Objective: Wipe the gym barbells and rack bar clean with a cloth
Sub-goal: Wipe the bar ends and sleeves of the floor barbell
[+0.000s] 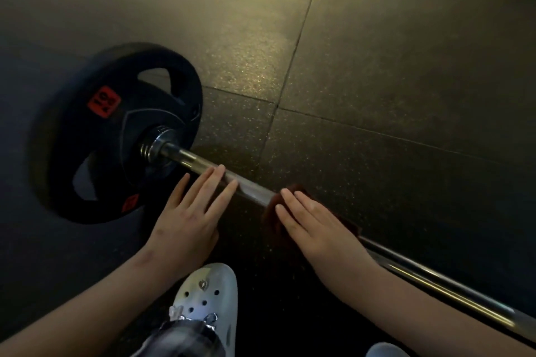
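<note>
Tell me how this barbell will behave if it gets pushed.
Probably rolls: its round weight plate stands on edge on the flat floor. Likely heavy, being a metal bar with a thick plate. The shiny bar looks slippery.

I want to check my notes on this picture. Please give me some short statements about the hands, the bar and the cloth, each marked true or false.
1. The right hand presses a dark red cloth on the bar. True.
2. The left hand grips the plate. False: its straight fingers rest on the bar, beside the plate.
3. The plate is black with a red label. True.
4. The bar sits on a rack. False: its plate stands on the floor.
5. A white shoe shows near the bottom edge. True.
</note>
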